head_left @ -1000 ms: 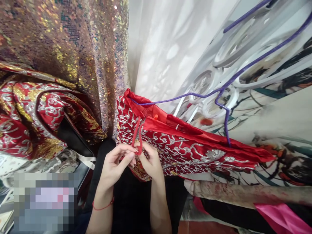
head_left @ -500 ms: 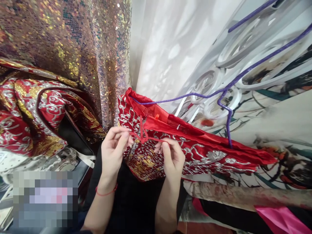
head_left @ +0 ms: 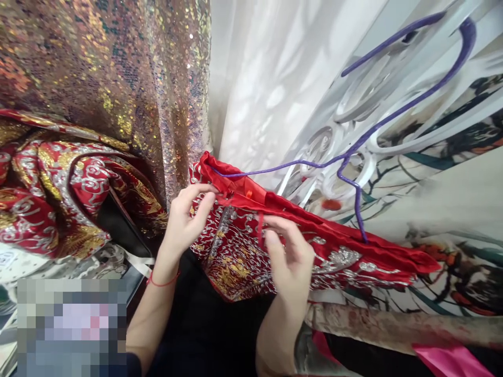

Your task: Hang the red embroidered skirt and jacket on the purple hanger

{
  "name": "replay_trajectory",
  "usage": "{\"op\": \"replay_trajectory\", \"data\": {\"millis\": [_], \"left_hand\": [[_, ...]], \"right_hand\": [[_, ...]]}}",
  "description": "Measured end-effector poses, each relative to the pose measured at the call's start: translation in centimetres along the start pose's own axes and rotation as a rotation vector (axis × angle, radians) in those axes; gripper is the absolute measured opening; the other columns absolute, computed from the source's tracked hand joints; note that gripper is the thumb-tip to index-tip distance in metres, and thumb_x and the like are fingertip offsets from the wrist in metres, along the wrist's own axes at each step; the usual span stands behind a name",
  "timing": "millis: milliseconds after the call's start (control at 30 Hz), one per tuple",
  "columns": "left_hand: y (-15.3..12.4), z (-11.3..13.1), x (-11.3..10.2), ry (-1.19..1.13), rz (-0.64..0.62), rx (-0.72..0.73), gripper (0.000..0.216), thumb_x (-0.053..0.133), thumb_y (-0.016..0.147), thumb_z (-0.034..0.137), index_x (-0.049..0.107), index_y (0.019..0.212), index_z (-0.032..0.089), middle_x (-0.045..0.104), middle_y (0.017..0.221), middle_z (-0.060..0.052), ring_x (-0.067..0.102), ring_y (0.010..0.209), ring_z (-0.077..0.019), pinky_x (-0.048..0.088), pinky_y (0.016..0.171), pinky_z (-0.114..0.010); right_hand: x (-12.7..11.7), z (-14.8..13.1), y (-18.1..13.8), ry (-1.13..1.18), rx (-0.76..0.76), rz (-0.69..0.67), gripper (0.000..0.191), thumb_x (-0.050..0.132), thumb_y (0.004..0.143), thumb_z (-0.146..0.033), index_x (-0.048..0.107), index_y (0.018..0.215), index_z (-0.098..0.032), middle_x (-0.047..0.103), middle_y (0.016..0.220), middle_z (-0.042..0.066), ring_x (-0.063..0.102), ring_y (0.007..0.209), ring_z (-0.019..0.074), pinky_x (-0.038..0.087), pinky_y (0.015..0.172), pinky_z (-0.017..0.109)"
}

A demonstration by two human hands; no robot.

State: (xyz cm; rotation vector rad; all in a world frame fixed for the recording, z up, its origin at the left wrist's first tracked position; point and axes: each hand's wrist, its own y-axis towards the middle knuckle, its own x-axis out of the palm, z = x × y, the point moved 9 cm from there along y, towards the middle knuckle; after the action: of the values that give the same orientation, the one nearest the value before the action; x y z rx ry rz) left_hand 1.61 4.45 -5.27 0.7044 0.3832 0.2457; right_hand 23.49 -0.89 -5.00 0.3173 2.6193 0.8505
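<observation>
A red skirt-like garment (head_left: 236,262) with silver and gold embroidery hangs by its satin waistband (head_left: 298,212) from a purple hanger (head_left: 314,163). At the waistband's left part, my left hand (head_left: 188,220) has thumb and forefinger close together on a thin red cord, partly blurred. My right hand (head_left: 291,256) is in front of the embroidered cloth, its thumb and fingers apart. A strand of the red cord (head_left: 260,228) dangles beside its fingertips. The inside of the waistband shows orange-red lining.
Sequined cloth (head_left: 98,63) hangs at the left, above a heap of red embroidered clothing (head_left: 43,183). White scrollwork (head_left: 377,152) and pale curtain cloth (head_left: 259,78) are behind. Pink fabric (head_left: 451,358) lies low at the right.
The cord's knot between my hands has come undone. My right hand has moved right and its fingers have parted; my left has risen toward the waistband.
</observation>
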Motion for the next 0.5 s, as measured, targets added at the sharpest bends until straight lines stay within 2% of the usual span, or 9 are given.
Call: {"op": "replay_trajectory", "data": {"millis": [67,133,267,333,400,500], "left_hand": [[0.0,1.5,0.8,0.030,-0.049,0.091,0.020,0.056,0.100,0.034,0.067,0.092,0.019,0.073,0.090,-0.004,0.067,0.086,-0.0182,0.051,0.087,-0.033],[0.2,2.4,1.2,0.045,-0.069,0.153,0.016,0.057,0.100,0.031,0.066,0.096,0.019,0.073,0.097,-0.005,0.067,0.092,-0.0186,0.050,0.090,-0.034],[1.1,3.3,1.6,0.072,-0.112,0.235,0.010,0.060,0.099,0.028,0.065,0.101,0.019,0.072,0.101,-0.006,0.065,0.096,-0.0182,0.051,0.092,-0.033],[1.5,3.6,1.9,0.076,-0.161,0.255,0.012,0.059,0.100,0.029,0.064,0.105,0.019,0.071,0.102,-0.006,0.065,0.097,-0.0181,0.052,0.091,-0.033],[1.8,3.6,2.2,0.082,-0.211,0.256,0.015,0.057,0.102,0.030,0.064,0.109,0.018,0.071,0.103,-0.007,0.066,0.096,-0.0178,0.052,0.090,-0.032],[2.0,3.8,2.4,0.114,-0.236,0.265,0.016,0.057,0.102,0.029,0.063,0.111,0.018,0.071,0.103,-0.007,0.066,0.094,-0.0173,0.052,0.088,-0.031]], "right_hand": [[1.9,-0.5,0.6,-0.033,0.002,-0.052,0.021,0.064,0.094,-0.029,0.067,0.114,-0.021,0.078,0.108,0.007,0.075,0.096,0.0200,0.059,0.085,0.033],[3.3,-0.8,1.3,-0.077,0.004,-0.042,0.022,0.064,0.094,-0.029,0.065,0.114,-0.020,0.079,0.106,0.007,0.075,0.095,0.0210,0.059,0.089,0.036],[5.5,-0.8,2.5,-0.172,0.033,-0.084,0.020,0.060,0.097,-0.030,0.067,0.113,-0.021,0.077,0.086,0.002,0.071,0.075,0.0177,0.056,0.083,0.034],[5.9,-0.7,2.9,-0.185,0.046,-0.087,0.020,0.058,0.098,-0.032,0.067,0.111,-0.021,0.073,0.080,0.000,0.067,0.068,0.0156,0.054,0.073,0.029],[5.8,-0.5,3.3,-0.239,0.056,-0.034,0.017,0.059,0.098,-0.034,0.068,0.103,-0.021,0.070,0.074,0.000,0.064,0.065,0.0153,0.051,0.067,0.027],[5.6,-0.7,3.6,-0.348,0.031,0.061,0.012,0.061,0.095,-0.031,0.067,0.092,-0.021,0.067,0.067,-0.001,0.063,0.064,0.0172,0.050,0.069,0.029]]}}
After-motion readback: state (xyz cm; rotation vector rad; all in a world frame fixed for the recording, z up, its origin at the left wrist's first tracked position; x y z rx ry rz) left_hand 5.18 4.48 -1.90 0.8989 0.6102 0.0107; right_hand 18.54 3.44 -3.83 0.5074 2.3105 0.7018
